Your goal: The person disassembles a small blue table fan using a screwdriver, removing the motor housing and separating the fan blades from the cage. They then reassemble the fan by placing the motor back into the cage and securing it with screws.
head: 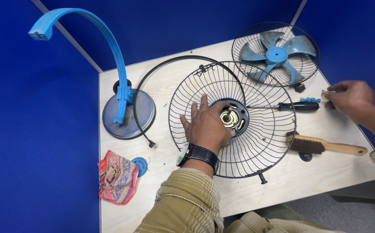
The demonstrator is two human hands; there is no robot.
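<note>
A person's left hand [207, 125] lies flat, fingers spread, pressing the round black wire fan guard [235, 118] at its hub on the pale plywood table [170, 172]; its grip is wide, closed on nothing. The right hand [349, 97] pinches a small screw-like part [324, 92] in a narrow grip near the black-handled screwdriver [291, 105]. Steady palm pressure beside the brassy motor shaft [229, 117] should stop the springy guard rocking. A wooden bristle brush [321, 146] lies close.
</note>
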